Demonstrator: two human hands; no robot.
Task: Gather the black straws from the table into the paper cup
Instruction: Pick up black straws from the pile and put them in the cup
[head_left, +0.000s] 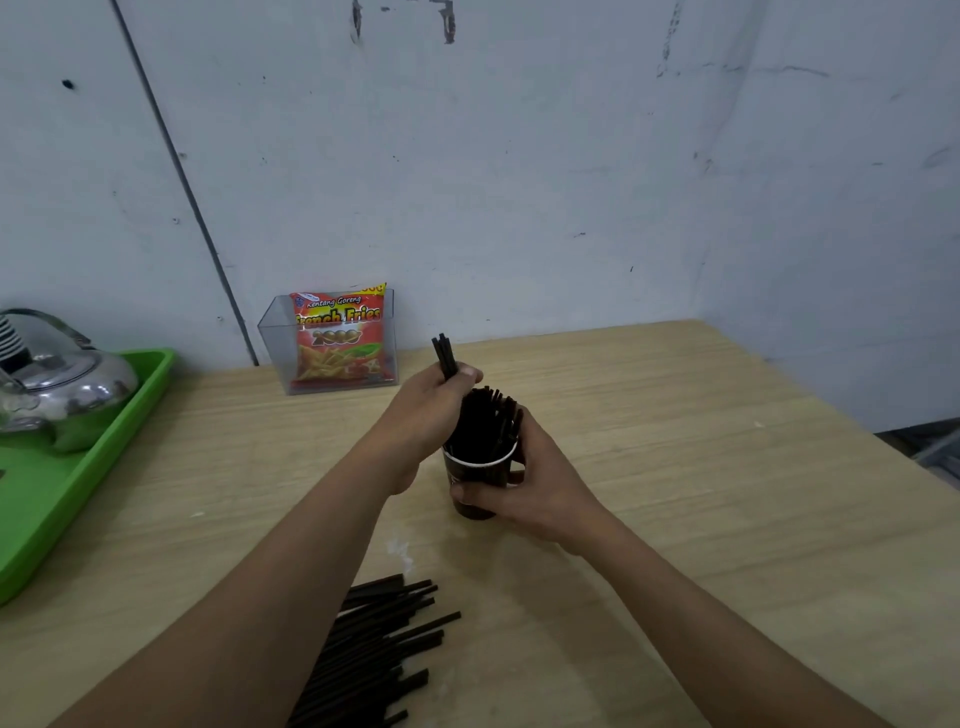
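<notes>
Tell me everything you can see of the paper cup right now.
The paper cup is dark with a white rim and stands upright on the wooden table. The right hand grips its side, thumb across the front. Black straws stand in it, fanning above the rim. The left hand holds a small bundle of straws just above it.

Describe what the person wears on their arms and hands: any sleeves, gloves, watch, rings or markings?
Nothing worn shows. The left hand and right hand are bare, without gloves; no ring can be made out. The left forearm and right forearm are uncovered to the picture's edge: no sleeve, watch, bracelet or marking.
</notes>
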